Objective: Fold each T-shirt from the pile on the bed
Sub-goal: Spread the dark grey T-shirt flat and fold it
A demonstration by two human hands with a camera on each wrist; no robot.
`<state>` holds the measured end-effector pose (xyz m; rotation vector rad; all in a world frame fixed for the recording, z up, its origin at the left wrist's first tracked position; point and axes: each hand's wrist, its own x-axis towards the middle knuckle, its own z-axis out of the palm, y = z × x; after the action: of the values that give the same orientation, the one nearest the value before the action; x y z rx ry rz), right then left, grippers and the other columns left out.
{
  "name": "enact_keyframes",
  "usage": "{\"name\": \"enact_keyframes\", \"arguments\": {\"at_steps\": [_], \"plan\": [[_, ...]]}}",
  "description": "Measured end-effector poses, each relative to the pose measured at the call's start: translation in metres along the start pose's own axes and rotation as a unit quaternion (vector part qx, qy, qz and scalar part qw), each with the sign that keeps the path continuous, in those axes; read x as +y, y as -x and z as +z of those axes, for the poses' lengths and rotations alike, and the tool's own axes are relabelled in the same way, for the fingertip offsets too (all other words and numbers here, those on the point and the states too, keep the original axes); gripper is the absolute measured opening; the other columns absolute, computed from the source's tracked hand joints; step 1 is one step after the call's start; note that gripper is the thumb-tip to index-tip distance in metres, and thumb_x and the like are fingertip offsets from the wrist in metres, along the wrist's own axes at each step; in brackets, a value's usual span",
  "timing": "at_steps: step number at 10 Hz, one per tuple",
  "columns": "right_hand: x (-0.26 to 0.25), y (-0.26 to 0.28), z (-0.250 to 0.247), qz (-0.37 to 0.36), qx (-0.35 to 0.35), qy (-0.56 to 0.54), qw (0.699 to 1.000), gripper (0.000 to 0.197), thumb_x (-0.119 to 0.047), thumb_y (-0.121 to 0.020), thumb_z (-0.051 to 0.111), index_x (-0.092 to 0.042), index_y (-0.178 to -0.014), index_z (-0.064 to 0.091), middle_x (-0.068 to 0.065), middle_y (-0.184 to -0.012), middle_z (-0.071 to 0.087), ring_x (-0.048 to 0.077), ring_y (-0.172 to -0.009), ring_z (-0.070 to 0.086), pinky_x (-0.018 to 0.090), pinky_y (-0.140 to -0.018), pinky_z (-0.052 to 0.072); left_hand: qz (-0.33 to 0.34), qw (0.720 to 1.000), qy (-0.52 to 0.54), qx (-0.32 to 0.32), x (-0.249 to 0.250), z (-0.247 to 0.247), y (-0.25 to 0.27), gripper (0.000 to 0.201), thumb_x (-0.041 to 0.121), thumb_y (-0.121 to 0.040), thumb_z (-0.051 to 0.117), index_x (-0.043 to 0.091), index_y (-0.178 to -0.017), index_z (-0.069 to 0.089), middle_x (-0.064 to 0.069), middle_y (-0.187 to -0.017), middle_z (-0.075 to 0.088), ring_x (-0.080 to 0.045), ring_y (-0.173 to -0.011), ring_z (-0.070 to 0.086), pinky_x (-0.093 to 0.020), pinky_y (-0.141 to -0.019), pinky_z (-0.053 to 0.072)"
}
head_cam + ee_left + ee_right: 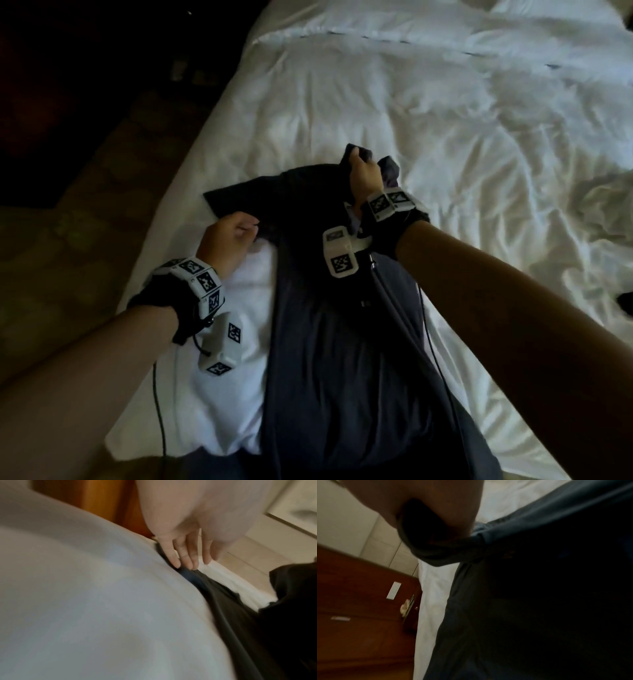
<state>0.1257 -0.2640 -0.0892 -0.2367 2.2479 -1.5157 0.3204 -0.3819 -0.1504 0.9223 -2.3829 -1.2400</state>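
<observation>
A dark navy T-shirt lies lengthwise on the white bed, its body narrowed into a long strip. One sleeve sticks out to the left. My right hand grips a bunch of fabric at the shirt's far end and holds it a little above the bed; the right wrist view shows dark cloth bunched in the palm. My left hand sits at the lower edge of the left sleeve. In the left wrist view its fingertips touch the dark fabric edge, with the thumb apart.
The duvet is crumpled to the right, where a bit of another dark garment shows at the frame edge. A pillow lies at the far end. The bed's left edge drops to a dim carpet. A wooden nightstand stands beside the bed.
</observation>
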Motion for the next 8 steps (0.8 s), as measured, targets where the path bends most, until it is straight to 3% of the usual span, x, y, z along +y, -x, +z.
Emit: {"name": "enact_keyframes", "arguments": {"at_steps": [1,2,3,4,5,6,7,8], "plan": [[-0.011,0.009,0.045,-0.056,-0.026,0.058,0.996,0.043,-0.022,-0.104,0.029,0.015,-0.113,0.050,0.034,-0.105,0.051,0.040,-0.104,0.052,0.039,-0.073,0.030,-0.065,0.995,0.072,0.012,-0.021,-0.022,-0.001,0.011,0.007,-0.092,0.056,0.011,-0.097,0.064,-0.013,-0.099,0.064,-0.027,-0.092,0.060,-0.026,-0.080,0.046],[-0.011,0.018,0.088,-0.080,-0.055,0.085,0.992,0.038,-0.024,-0.103,0.031,0.006,-0.112,0.053,0.024,-0.101,0.053,0.032,-0.096,0.052,0.025,-0.067,0.027,-0.129,0.982,0.138,0.006,-0.034,-0.033,-0.001,0.015,0.007,-0.094,0.053,0.003,-0.106,0.062,-0.020,-0.099,0.063,-0.034,-0.088,0.064,-0.042,-0.084,0.054],[-0.007,0.029,0.124,-0.101,-0.108,0.148,0.978,0.041,-0.025,-0.103,0.031,0.001,-0.132,0.044,0.022,-0.127,0.054,0.034,-0.113,0.052,0.030,-0.079,0.036,-0.190,0.958,0.213,-0.025,-0.038,-0.035,-0.003,0.016,0.006,-0.099,0.043,0.006,-0.089,0.055,-0.012,-0.087,0.059,-0.017,-0.074,0.058,-0.026,-0.074,0.049],[0.007,0.036,0.152,-0.095,-0.191,0.266,0.940,0.050,-0.038,-0.102,0.030,-0.010,-0.143,0.033,0.022,-0.136,0.043,0.038,-0.120,0.047,0.036,-0.096,0.039,-0.245,0.928,0.280,0.001,-0.046,-0.029,-0.010,0.021,0.012,-0.099,0.045,0.007,-0.082,0.055,-0.011,-0.081,0.061,-0.019,-0.075,0.060,-0.028,-0.079,0.049],[0.015,0.042,0.159,-0.061,-0.250,0.301,0.918,0.058,-0.046,-0.100,0.025,-0.003,-0.134,0.046,0.024,-0.135,0.046,0.038,-0.125,0.044,0.043,-0.106,0.034,-0.253,0.925,0.284,0.004,-0.045,-0.026,-0.012,0.030,0.023,-0.101,0.042,0.007,-0.082,0.059,-0.010,-0.081,0.063,-0.017,-0.073,0.061,-0.027,-0.075,0.050],[0.010,0.034,0.138,-0.083,-0.214,0.273,0.934,0.050,-0.032,-0.104,0.024,0.002,-0.128,0.051,0.025,-0.129,0.053,0.036,-0.118,0.051,0.037,-0.098,0.039,-0.260,0.919,0.296,0.022,-0.041,-0.025,-0.020,0.034,0.030,-0.100,0.045,0.009,-0.075,0.055,-0.012,-0.077,0.062,-0.019,-0.069,0.061,-0.026,-0.065,0.053],[0.009,0.006,0.103,-0.093,-0.113,0.279,0.949,0.036,-0.018,-0.101,0.034,-0.001,-0.127,0.053,0.020,-0.131,0.053,0.035,-0.119,0.051,0.034,-0.091,0.040,-0.257,0.914,0.310,0.040,-0.036,-0.022,-0.031,0.035,0.034,-0.094,0.057,0.001,-0.084,0.062,-0.017,-0.081,0.065,-0.021,-0.070,0.064,-0.020,-0.054,0.056],[0.015,-0.021,0.067,-0.052,-0.032,0.296,0.953,0.032,-0.023,-0.097,0.043,-0.004,-0.120,0.055,0.018,-0.118,0.061,0.034,-0.109,0.057,0.029,-0.076,0.039,-0.272,0.898,0.344,0.034,-0.029,-0.015,-0.043,0.038,0.028,-0.091,0.062,-0.004,-0.112,0.062,-0.016,-0.102,0.064,-0.024,-0.089,0.064,-0.024,-0.058,0.053]]}}
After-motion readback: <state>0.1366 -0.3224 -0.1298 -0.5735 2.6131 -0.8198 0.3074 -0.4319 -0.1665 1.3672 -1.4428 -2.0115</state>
